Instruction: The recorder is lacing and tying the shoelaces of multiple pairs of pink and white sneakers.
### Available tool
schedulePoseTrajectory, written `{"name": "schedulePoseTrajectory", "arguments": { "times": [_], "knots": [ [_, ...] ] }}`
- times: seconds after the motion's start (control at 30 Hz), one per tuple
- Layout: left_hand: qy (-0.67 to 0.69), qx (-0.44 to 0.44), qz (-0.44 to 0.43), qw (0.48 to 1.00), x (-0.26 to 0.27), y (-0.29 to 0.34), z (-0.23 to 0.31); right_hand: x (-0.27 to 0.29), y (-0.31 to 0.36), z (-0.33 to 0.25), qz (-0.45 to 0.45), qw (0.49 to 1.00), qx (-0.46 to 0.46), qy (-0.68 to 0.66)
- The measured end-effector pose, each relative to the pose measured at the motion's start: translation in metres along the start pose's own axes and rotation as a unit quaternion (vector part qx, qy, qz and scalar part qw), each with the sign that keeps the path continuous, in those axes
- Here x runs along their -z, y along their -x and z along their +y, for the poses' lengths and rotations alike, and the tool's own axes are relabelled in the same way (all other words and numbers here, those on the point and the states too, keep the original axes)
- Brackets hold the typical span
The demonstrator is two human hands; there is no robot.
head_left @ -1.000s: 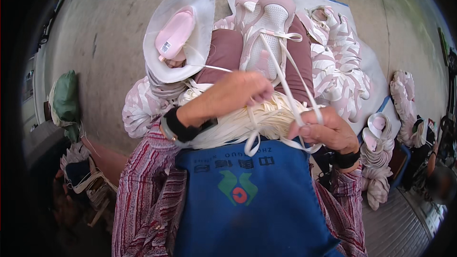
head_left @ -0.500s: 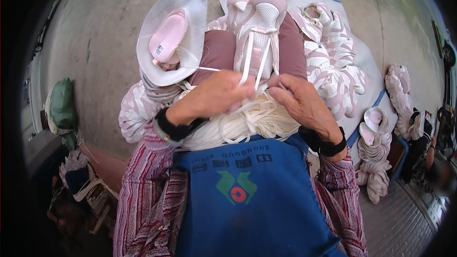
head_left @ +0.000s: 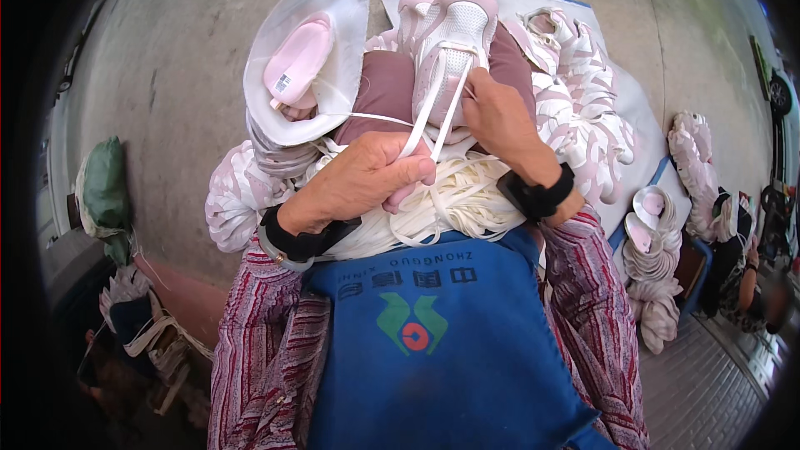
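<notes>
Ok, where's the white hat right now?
In the head view, the white hat lies upper left, just left of the pink shoe, above the left hand.

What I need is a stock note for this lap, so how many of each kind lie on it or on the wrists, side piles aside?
Pink-and-white shoe: 1
White lace threaded in that shoe: 1
Bundle of loose white laces: 1
White brimmed hat: 1
Black wristbands: 2
Blue apron: 1
Total: 7

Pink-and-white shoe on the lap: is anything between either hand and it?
Nothing visible. The right hand already rests on the shoe at its lacing, and the left hand pinches the white lace running up to it.
</notes>
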State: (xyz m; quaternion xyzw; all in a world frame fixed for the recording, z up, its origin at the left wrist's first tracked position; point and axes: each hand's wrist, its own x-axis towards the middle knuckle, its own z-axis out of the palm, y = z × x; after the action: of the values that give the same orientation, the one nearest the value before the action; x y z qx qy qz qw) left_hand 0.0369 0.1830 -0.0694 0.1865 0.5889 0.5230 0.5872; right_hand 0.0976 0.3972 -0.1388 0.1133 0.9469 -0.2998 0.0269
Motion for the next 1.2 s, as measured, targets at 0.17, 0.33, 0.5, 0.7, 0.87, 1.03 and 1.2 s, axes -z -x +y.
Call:
{"name": "schedulePoseTrajectory", "arguments": {
  "times": [0.17, 0.33, 0.5, 0.7, 0.87, 1.03, 1.2],
  "knots": [
    [0.039, 0.003, 0.056, 0.998, 0.004, 0.000, -0.016, 0.030, -0.009, 0.018, 0.052, 0.981, -0.040, -0.181],
    [0.081, -0.010, 0.066, 0.995, 0.001, -0.002, -0.015, 0.022, -0.027, 0.019, 0.118, 0.982, 0.028, -0.142],
    [0.110, 0.007, 0.066, 0.992, 0.002, -0.005, -0.020, 0.014, -0.036, 0.018, 0.110, 0.992, 0.044, -0.050],
    [0.088, 0.015, 0.069, 0.994, 0.003, -0.013, -0.021, 0.008, -0.041, 0.013, 0.164, 0.982, 0.099, -0.005],
    [0.149, 0.035, 0.089, 0.984, 0.009, -0.022, -0.018, 0.013, -0.044, 0.019, 0.176, 0.975, 0.136, 0.015],
    [0.186, 0.031, 0.092, 0.978, 0.018, -0.016, -0.026, 0.022, -0.036, 0.030, 0.091, 0.984, 0.090, -0.126],
    [0.164, 0.043, 0.108, 0.980, 0.015, -0.018, -0.022, 0.025, -0.037, 0.032, 0.092, 0.982, 0.149, -0.072]
  ]
}}
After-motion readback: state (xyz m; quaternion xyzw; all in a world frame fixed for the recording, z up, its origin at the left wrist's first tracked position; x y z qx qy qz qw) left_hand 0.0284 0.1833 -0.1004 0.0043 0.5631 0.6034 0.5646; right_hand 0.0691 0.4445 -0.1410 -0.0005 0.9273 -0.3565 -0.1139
